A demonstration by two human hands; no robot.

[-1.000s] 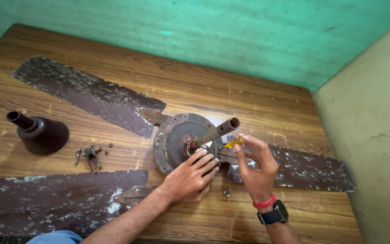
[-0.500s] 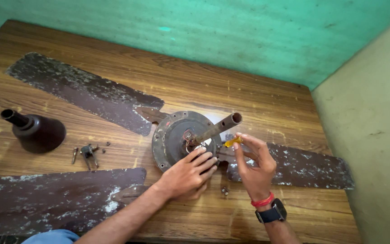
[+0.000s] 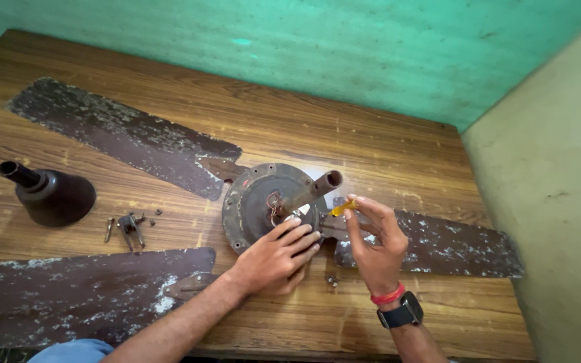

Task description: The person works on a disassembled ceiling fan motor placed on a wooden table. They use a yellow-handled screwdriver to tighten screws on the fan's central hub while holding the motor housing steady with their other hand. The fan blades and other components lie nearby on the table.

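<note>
A rusty brown ceiling fan motor [image 3: 257, 202] lies on the wooden table [image 3: 384, 148], its short down rod [image 3: 314, 188] pointing up to the right. My left hand [image 3: 274, 259] rests flat on the motor's near right edge, fingers spread on the metal. My right hand [image 3: 371, 245] pinches a small yellow-handled tool [image 3: 343, 208] just right of the rod, its tip toward the motor. Three worn blades join the motor: far left blade [image 3: 122, 134], near left blade [image 3: 82, 292], right blade [image 3: 438, 245].
A dark bell-shaped canopy cover [image 3: 52, 195] lies on its side at the left. Loose screws and a small bracket [image 3: 129, 225] sit beside it. Two small screws [image 3: 331, 279] lie near my right wrist. Green wall behind, pale wall at right.
My hands have stayed on the motor; the right hand has shifted slightly with the yellow tool. The view has drifted a little.
</note>
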